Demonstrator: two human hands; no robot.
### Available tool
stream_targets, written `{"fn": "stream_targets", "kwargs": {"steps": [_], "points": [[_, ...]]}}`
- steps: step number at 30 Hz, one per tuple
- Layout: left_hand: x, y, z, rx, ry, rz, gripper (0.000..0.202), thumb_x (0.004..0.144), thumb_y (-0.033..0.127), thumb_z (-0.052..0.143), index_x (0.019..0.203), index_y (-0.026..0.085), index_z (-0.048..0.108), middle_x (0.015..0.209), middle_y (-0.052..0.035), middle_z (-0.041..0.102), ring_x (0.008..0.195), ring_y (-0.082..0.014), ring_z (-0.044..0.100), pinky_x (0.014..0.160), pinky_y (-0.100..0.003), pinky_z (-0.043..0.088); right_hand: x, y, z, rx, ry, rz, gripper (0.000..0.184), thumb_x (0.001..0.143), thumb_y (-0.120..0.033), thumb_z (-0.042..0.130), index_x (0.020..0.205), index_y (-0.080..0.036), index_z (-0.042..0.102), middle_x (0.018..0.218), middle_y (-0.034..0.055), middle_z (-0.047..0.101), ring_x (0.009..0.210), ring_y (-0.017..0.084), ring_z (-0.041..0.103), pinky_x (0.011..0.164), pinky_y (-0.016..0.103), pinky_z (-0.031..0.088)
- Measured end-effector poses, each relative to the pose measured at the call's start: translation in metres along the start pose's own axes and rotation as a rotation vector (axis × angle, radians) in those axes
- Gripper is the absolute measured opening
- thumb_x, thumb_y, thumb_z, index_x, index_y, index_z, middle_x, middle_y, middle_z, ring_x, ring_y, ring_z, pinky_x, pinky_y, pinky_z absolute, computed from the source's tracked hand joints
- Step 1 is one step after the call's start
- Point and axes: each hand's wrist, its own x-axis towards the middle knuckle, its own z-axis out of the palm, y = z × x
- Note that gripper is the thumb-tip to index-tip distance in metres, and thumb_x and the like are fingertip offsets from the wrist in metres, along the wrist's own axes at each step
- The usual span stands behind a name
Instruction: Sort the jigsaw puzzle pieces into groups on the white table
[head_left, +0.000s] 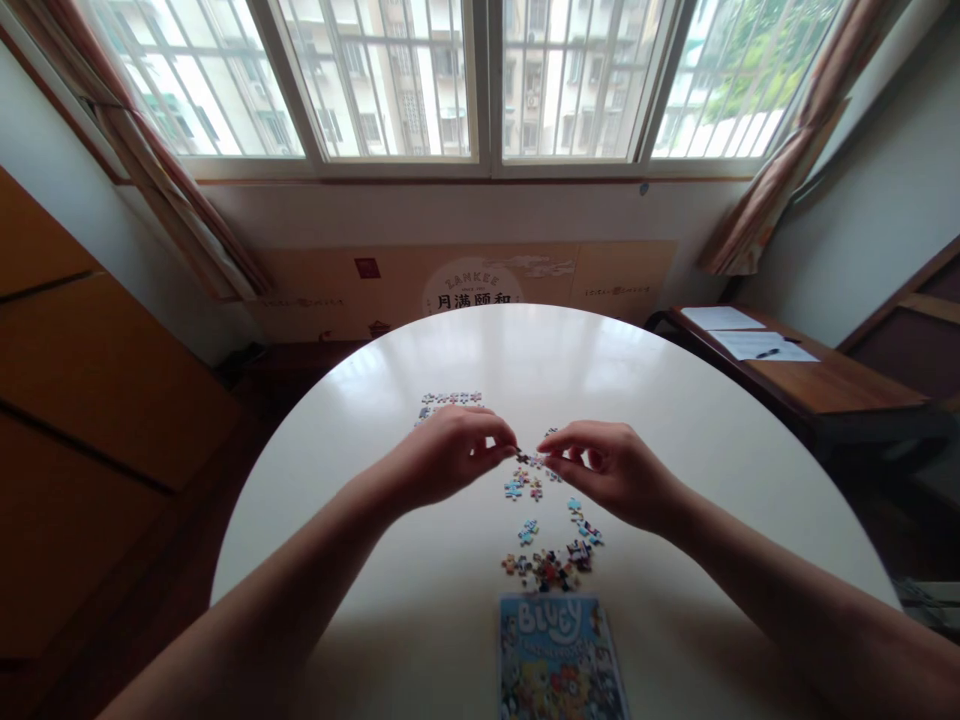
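Note:
Over the middle of a round white table, my left hand point(466, 447) pinches a small dark jigsaw piece point(523, 457) between thumb and forefinger. Facing it, my right hand point(604, 462) has its thumb and forefinger close together at a pale jigsaw piece point(535, 461), which seems held at the fingertips. The two pieces are very near each other; I cannot tell if they touch. Below the fingers lie several loose light-blue pieces point(513, 490). Rows of pieces point(451, 398) sit behind my left hand, which partly hides them.
Closer to me is a heap of mixed jigsaw pieces point(551, 570), with a blue Bluey box point(562, 660) at the near edge of the white table point(360, 620). A wooden desk point(825, 385) with papers point(761, 346) stands at right. Beyond the table are a cardboard panel and barred windows.

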Motion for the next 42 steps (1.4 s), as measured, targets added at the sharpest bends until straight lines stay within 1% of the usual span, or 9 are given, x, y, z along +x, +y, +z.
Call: {"fn": "stream_targets", "kwargs": {"steps": [2,6,10,19,25,28,32,36,42], "points": [[-0.005,-0.013,-0.019,0.065,-0.077,-0.122,0.020,0.092,0.029,0.058,0.087,0.019,0.074,0.082,-0.0029,0.073,0.070,-0.0129,0.063,0.068,-0.025,0.047,0.000,0.002,-0.007,-0.072,-0.034,-0.015,0.014,0.091,-0.022,0.066,0.101,-0.021,0.076,0.088,0.0019,0.076,0.064,0.010,0.059,0.059,0.025,0.047],[-0.021,-0.041,-0.055,0.243,-0.251,-0.473,0.023,0.087,0.036,0.059,0.088,0.021,0.077,0.074,-0.0012,0.072,0.061,-0.0141,0.059,0.058,-0.026,0.040,-0.001,0.009,-0.017,-0.156,-0.107,-0.026,0.014,0.091,-0.021,0.063,0.096,-0.021,0.076,0.087,0.0024,0.076,0.066,0.011,0.063,0.060,0.026,0.049],[-0.029,-0.051,-0.067,0.242,-0.395,-0.634,0.020,0.078,0.037,0.065,0.083,0.023,0.077,0.073,-0.0002,0.072,0.065,-0.0158,0.060,0.059,-0.026,0.038,-0.003,0.014,-0.016,-0.162,-0.144,-0.027,0.015,0.092,-0.023,0.062,0.098,-0.021,0.076,0.088,0.0036,0.076,0.068,0.013,0.065,0.061,0.027,0.051],[-0.020,-0.049,-0.049,0.247,-0.462,-0.598,0.019,0.076,0.029,0.064,0.088,0.022,0.078,0.079,-0.0021,0.072,0.067,-0.0159,0.059,0.061,-0.026,0.038,-0.005,0.008,-0.011,-0.147,-0.252,-0.082,0.016,0.094,-0.021,0.060,0.097,-0.020,0.075,0.083,0.0041,0.074,0.067,0.012,0.065,0.061,0.026,0.052],[-0.023,-0.052,-0.049,0.295,-0.389,-0.572,0.021,0.080,0.025,0.061,0.094,0.022,0.077,0.087,-0.0031,0.073,0.071,-0.0163,0.062,0.062,-0.026,0.040,-0.005,0.005,-0.012,-0.142,-0.262,-0.101,0.017,0.095,-0.021,0.058,0.098,-0.021,0.074,0.083,0.0037,0.073,0.068,0.013,0.065,0.062,0.027,0.052],[-0.025,-0.050,-0.052,0.328,-0.361,-0.567,0.019,0.080,0.027,0.062,0.091,0.023,0.076,0.084,-0.0027,0.071,0.070,-0.0160,0.060,0.060,-0.026,0.038,-0.005,0.005,-0.012,-0.140,-0.259,-0.105,0.016,0.094,-0.020,0.059,0.098,-0.021,0.074,0.083,0.0040,0.073,0.068,0.013,0.065,0.061,0.027,0.052],[-0.023,-0.049,-0.047,0.349,-0.401,-0.533,0.014,0.076,0.033,0.068,0.082,0.021,0.073,0.076,-0.0023,0.068,0.065,-0.0160,0.057,0.057,-0.027,0.035,-0.005,0.005,-0.012,-0.150,-0.266,-0.110,0.016,0.094,-0.019,0.059,0.098,-0.021,0.074,0.083,0.0035,0.073,0.068,0.013,0.065,0.062,0.026,0.052],[-0.020,-0.051,-0.040,0.365,-0.458,-0.531,0.017,0.072,0.037,0.074,0.078,0.021,0.069,0.073,-0.0018,0.065,0.064,-0.0164,0.054,0.055,-0.028,0.032,-0.005,0.003,-0.011,-0.154,-0.258,-0.134,0.016,0.095,-0.019,0.059,0.098,-0.021,0.074,0.081,0.0029,0.072,0.068,0.013,0.065,0.061,0.026,0.051],[-0.020,-0.056,-0.042,0.394,-0.453,-0.537,0.023,0.070,0.040,0.076,0.077,0.021,0.065,0.072,-0.0018,0.064,0.062,-0.0161,0.052,0.055,-0.028,0.031,-0.005,0.003,-0.012,-0.150,-0.254,-0.145,0.017,0.096,-0.021,0.058,0.099,-0.020,0.074,0.083,0.0040,0.073,0.069,0.013,0.065,0.062,0.026,0.052]]}}
